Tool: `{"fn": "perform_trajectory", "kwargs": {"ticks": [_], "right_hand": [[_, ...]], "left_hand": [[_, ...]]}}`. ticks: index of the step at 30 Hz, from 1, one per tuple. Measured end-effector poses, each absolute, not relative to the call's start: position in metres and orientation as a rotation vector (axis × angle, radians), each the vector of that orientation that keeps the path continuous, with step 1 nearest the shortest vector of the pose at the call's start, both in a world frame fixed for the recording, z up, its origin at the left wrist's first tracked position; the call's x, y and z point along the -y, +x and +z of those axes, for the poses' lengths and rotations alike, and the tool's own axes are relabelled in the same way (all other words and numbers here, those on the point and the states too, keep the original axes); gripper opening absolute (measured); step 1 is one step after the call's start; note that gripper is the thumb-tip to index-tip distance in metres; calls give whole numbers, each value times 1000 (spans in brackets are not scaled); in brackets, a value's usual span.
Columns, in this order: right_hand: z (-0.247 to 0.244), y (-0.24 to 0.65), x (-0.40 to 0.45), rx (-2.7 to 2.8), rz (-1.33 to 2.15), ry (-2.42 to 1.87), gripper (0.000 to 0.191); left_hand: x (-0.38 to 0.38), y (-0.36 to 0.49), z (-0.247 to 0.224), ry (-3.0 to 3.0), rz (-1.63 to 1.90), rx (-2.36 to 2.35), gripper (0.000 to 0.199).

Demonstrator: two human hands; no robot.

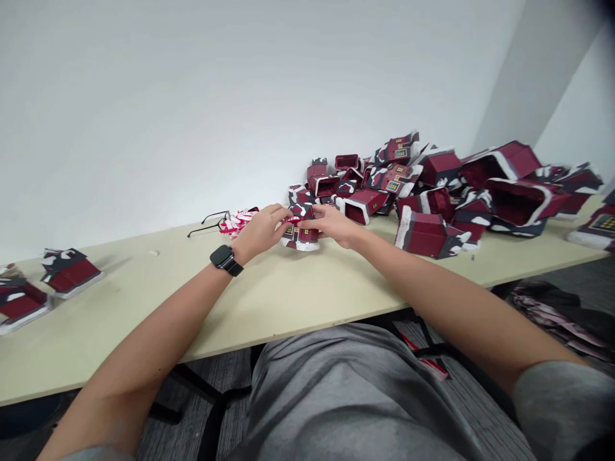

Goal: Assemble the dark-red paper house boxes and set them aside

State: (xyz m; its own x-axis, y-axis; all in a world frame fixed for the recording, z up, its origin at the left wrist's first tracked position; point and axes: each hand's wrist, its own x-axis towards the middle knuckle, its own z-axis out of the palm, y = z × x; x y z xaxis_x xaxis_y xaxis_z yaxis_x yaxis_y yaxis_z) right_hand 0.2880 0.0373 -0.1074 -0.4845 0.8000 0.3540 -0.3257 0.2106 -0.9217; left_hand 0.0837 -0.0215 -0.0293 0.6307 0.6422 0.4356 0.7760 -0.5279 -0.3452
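A small dark red toy house (301, 243) with a snowy roof and yellow windows stands on the table in front of me, between my hands. My right hand (335, 225) grips it from the right, fingers curled round its side. From the left, my left hand (264, 228), with a black watch on the wrist, pinches a small red piece (293, 219) against the front of the house. What the piece is, I cannot make out. Right behind my left hand lies a heap of red-and-white striped pieces (236, 221).
Eyeglasses (207, 225) lie beside the striped heap. Many similar red houses (423, 234) are piled along the right side of the table (250, 320), against the wall. Two more houses (72, 272) stand at the left. A black chair is under the table.
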Motion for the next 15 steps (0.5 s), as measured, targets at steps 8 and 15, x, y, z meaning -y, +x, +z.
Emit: {"fn": "perform_trajectory", "kwargs": {"ticks": [8, 15], "right_hand": [[-110, 293, -46, 1553, 1644, -400, 56], [-108, 296, -46, 1583, 1646, -427, 54]], "left_hand": [[14, 74, -31, -2267, -372, 889, 30], [19, 74, -29, -2216, -276, 741, 33]]}}
